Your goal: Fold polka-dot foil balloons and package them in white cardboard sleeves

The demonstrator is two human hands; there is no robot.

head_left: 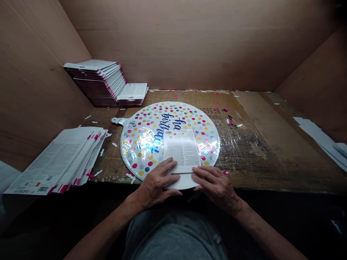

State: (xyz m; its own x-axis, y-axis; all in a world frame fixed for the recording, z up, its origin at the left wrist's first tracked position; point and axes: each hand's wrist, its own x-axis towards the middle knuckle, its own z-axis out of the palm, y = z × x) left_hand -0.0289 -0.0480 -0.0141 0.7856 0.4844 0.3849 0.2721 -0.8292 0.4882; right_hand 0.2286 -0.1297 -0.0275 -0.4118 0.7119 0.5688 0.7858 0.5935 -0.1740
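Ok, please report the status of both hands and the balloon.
Left hand, right hand: both touching card. Balloon: flat on table, partly under card. Small scraps near balloon.

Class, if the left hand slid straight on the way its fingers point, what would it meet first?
Probably the right hand, which faces the left hand across the lower part of the printed card, though depth is hard to judge.

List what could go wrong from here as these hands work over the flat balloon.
The left hand and right hand touch the printed card, which might slide on the shiny balloon. The fanned cards at left appear to overhang the table and could fall.
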